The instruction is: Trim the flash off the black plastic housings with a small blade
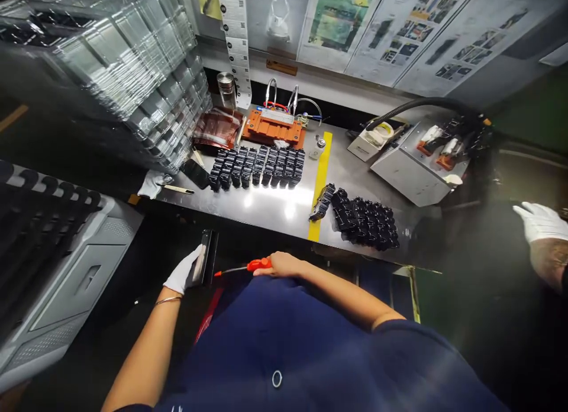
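My left hand (183,273), in a white glove, is closed round a long black rectangular part (209,258) held in front of the bench edge. My bare right hand (284,264) grips a red air blow gun (260,264) close to my body. Its thin nozzle, with a red tip, points left at the black part, a short gap away. A row of black moulded parts (257,167) stands on the metal bench (266,208). Right of a yellow tape strip (323,169) sits a cluster of similar parts (371,221), and one part (322,203) leans across the tape.
Stacked clear plastic trays (133,74) rise at the left. An orange fixture (275,128) is at the bench's back, a grey box machine (412,169) at right. A grey crate (80,282) stands lower left. Another person's gloved hand (544,224) shows far right.
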`<state>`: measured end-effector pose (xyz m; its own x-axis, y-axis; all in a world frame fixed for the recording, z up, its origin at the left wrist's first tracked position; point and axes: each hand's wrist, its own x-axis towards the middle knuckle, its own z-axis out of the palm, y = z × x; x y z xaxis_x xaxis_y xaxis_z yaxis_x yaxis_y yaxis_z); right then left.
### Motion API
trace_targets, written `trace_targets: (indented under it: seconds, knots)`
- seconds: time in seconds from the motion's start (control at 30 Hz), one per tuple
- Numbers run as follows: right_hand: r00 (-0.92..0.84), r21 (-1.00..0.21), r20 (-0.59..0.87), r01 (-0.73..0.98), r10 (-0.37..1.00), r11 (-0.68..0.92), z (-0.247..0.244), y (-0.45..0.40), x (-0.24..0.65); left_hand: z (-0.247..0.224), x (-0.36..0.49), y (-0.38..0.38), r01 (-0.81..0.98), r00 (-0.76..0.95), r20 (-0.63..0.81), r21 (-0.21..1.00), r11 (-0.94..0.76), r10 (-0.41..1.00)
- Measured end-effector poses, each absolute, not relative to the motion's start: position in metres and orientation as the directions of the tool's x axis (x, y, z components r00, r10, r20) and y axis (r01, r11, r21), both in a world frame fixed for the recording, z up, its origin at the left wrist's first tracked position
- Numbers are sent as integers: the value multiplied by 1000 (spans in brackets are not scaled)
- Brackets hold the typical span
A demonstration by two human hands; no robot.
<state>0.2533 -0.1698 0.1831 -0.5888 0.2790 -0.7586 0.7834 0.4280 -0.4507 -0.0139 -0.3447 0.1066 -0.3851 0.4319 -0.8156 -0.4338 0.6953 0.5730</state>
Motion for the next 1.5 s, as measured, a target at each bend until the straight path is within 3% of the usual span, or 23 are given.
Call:
trace_targets:
  seconds: [0.17, 0.3, 0.43, 0.67, 0.77, 1.0, 1.27, 1.5]
  knots:
    - [-561, -422, -744, 815, 361, 397, 185, -166, 246, 101, -26, -345, -149, -520, -650, 708, 691, 554]
    - [-553, -436, -751, 826, 362, 356, 177, -168, 245, 99, -34, -347, -14, -508, -556, 769, 639, 658]
    - [-509, -400, -760, 856, 404, 327, 173, -178, 243, 103, -52, -347, -4, -473, -561, 773, 635, 680]
    - [-530, -409, -776, 836, 341, 366, 179, -206, 232, 93, -62, -324, -46, -590, -640, 636, 770, 493]
    - [-537, -404, -771, 827, 341, 391, 179, -212, 226, 88, -49, -310, -13, -611, -633, 609, 793, 476]
    - [-516, -364, -778, 835, 358, 412, 179, -207, 224, 96, -33, -290, 71, -590, -615, 606, 793, 523]
    - [-430, -297, -732, 900, 529, 320, 173, -185, 240, 106, -22, -295, 195, -411, -575, 703, 684, 708]
    - [-440, -354, -749, 898, 495, 261, 168, -167, 266, 110, -8, -286, 275, -344, -611, 661, 698, 713]
